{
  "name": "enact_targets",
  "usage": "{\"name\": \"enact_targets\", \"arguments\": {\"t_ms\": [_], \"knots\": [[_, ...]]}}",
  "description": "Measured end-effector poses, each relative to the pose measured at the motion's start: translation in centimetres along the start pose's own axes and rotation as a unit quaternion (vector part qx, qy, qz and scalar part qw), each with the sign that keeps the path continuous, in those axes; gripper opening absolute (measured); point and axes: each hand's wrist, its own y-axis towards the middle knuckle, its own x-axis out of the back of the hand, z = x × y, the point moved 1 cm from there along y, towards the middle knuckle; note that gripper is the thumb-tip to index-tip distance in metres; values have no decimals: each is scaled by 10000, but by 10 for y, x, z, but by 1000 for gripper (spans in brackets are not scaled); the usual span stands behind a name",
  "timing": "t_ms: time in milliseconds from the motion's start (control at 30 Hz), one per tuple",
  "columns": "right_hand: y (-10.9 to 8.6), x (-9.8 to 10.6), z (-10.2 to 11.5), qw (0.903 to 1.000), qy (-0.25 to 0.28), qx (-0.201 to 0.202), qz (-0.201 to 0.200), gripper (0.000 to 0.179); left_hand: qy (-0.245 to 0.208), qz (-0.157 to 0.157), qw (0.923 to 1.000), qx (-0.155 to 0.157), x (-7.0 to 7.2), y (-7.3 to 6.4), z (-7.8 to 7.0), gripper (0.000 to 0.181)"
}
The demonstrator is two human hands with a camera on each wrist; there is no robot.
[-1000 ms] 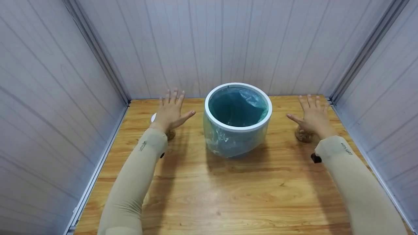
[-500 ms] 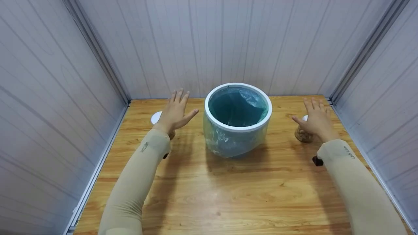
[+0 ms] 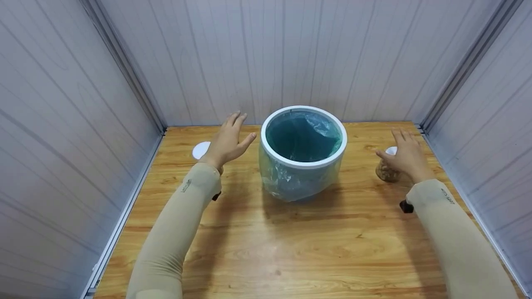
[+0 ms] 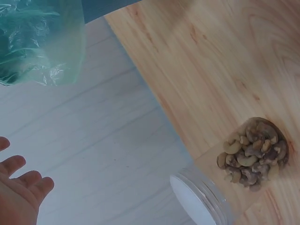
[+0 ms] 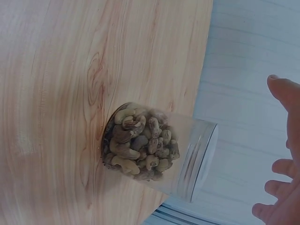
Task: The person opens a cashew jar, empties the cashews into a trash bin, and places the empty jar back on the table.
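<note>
My left hand is in the air with fingers extended, between a white-lidded jar and the bin, holding nothing. In the left wrist view that clear jar stands on the table with cashews in its lower part; in the head view my hand and wrist cover most of it, leaving the white lid. Above a second jar hovers my right hand, thumb apart from its slightly bent fingers. The right wrist view shows this jar's cashews and a gap between hand and jar.
A white-rimmed bin lined with a translucent green bag stands mid-table toward the back. The wooden table is bounded by pale panel walls at the back and both sides.
My left hand has shifted right and turned more edge-on, uncovering the left jar's lid. My right hand has drifted slightly right and nearer, its fingers less spread, exposing more of the right jar.
</note>
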Motion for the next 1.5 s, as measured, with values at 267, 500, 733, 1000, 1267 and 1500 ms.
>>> {"name": "enact_targets", "arguments": {"t_ms": [267,500,733,1000,1267,1500], "knots": [[-4,-3,-10,9994,185,-291,-37,106,-493,-118,9987,53,-2,1,-5,76],[-6,-8,-21,9988,252,-427,-28,107,-833,-72,9965,85,-4,2,-9,74],[-9,-13,-28,9971,483,-580,65,105,-1078,5,9941,133,-3,2,-15,75],[-12,-20,-35,9961,616,-617,143,97,-1320,30,9911,187,-6,2,-20,73],[-14,-24,-39,9962,577,-625,207,86,-1913,90,9812,257,-10,2,-22,70],[-14,-24,-38,9964,575,-588,194,82,-2369,113,9704,449,-12,5,-24,67]]}}
